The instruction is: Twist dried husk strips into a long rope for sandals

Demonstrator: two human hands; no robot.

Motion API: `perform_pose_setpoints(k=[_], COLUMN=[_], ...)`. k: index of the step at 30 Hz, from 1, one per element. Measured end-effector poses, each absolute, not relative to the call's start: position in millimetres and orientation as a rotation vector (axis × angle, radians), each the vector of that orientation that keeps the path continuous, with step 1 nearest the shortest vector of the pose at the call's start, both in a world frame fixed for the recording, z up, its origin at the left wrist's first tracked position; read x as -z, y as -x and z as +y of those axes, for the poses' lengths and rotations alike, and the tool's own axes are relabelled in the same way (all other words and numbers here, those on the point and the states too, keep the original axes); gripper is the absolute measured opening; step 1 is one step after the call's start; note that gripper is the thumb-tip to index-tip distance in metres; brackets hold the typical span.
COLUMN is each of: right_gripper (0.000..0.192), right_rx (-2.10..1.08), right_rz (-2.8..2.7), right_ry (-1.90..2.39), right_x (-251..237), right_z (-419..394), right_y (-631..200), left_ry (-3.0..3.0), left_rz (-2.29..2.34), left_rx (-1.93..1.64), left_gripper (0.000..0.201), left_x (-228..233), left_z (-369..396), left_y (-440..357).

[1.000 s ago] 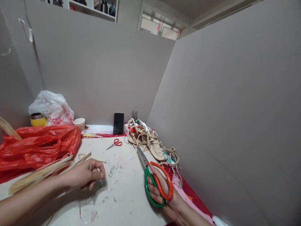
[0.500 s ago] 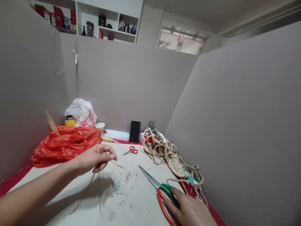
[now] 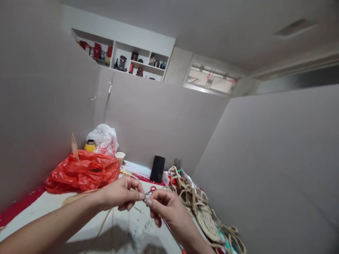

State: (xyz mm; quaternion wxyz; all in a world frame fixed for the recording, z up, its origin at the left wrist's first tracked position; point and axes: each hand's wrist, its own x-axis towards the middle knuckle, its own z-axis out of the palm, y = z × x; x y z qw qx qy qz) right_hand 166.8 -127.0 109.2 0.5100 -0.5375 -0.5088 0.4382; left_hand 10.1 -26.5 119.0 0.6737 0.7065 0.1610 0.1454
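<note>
My left hand (image 3: 124,194) is closed in a pinch on thin straw-coloured strands (image 3: 102,225), whose loose ends hang down over the white tabletop (image 3: 39,217). Thumb and finger of my right hand (image 3: 168,208) are pinched together right at the left fingertips; what lies between them is too small to make out. Partly covered by the right hand and wrist, a large pair of scissors (image 3: 171,229) lies on the table. A small pair of red-handled scissors (image 3: 153,189) shows just behind the meeting fingertips.
Braided rope (image 3: 205,215) is heaped along the right side. A black phone (image 3: 158,169) leans at the back, near a paper cup (image 3: 120,156). On the left are a red plastic bag (image 3: 84,173), a yellow jar (image 3: 90,146) and a white bag (image 3: 104,137). Grey partitions (image 3: 156,120) enclose the table.
My right hand has left the large scissors and come up and left to meet my left hand. The view has tilted upward, so the table sits lower.
</note>
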Motion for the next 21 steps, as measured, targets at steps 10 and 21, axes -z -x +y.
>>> perform_pose_setpoints(k=[10, 21], right_gripper=[0.035, 0.032], right_rx=[-0.885, -0.743], right_rz=[-1.345, -1.297], right_ry=[1.171, 1.187], right_x=[-132, -108], right_z=[-87, -82], right_y=[-174, -182], left_ry=[-1.375, -1.214], left_rz=[0.288, 0.287], left_rx=[-0.590, -0.434], left_gripper=[0.033, 0.034], left_x=[-93, -63], left_z=[-9, -19], left_y=[-13, -31])
